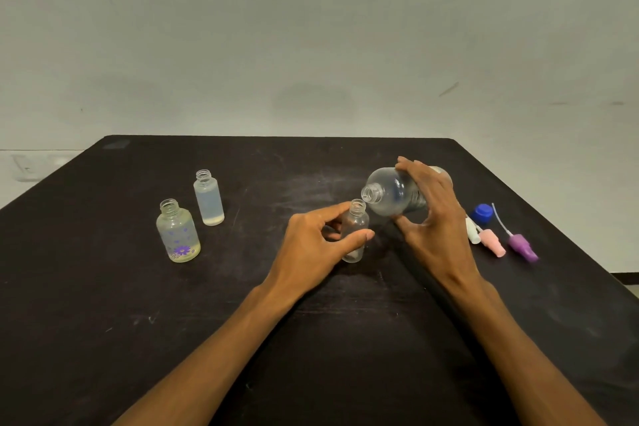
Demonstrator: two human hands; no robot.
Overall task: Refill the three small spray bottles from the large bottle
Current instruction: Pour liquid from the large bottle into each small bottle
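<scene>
My right hand (432, 214) grips the large clear bottle (389, 195), tipped over to the left with its open mouth just above and right of a small clear bottle (354, 225). My left hand (318, 239) holds that small bottle upright on the black table (311, 339), index finger and thumb around it. Two more small uncapped bottles stand at the left: a tall frosted one (208, 199) with liquid in it, and a wider one with purple flowers (177, 237).
At the right of the table lie a blue cap (482, 213), a white spray head (472, 232), a pink spray head (494, 243) and a purple spray head (522, 245) with its thin tube. A pale wall stands behind the table's far edge.
</scene>
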